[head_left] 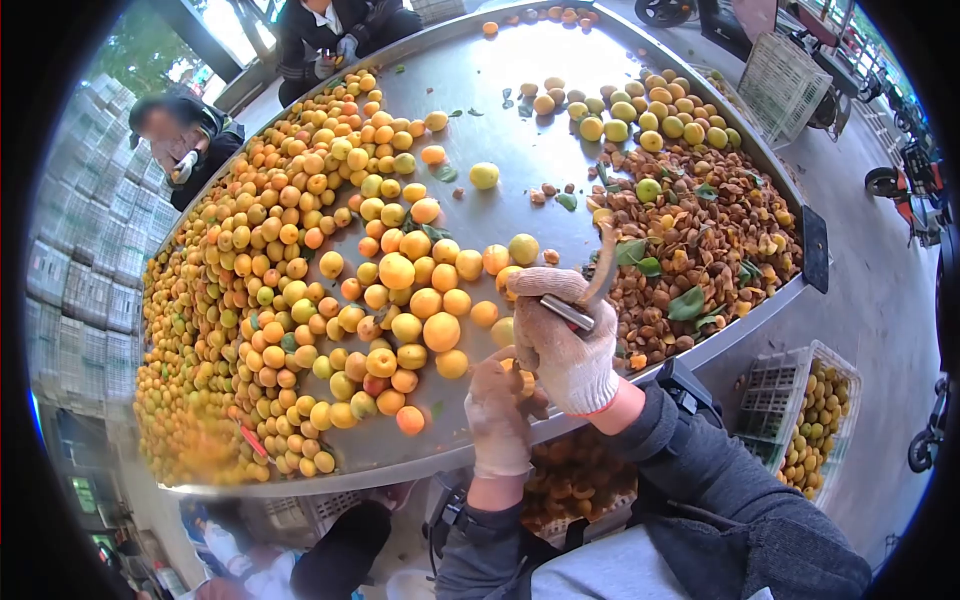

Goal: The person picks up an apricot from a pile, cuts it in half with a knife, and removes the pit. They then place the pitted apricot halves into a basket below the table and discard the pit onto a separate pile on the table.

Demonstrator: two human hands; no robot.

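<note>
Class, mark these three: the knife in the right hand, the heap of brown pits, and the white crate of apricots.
Knife (567,312): head view, on its metal handle.
Heap of brown pits (728,242): head view, on its middle.
White crate of apricots (775,388): head view, on its side wall.

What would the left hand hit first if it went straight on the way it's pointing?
Probably the loose apricots just beyond the left hand, though depth is unclear and it might brush the right hand first.

On our silvery sheet-metal table (450,85) we have many round orange-yellow fruits (442,331), a smaller group beside heaped small brown pits (668,265), and scattered flat green leaves (567,201).
</note>
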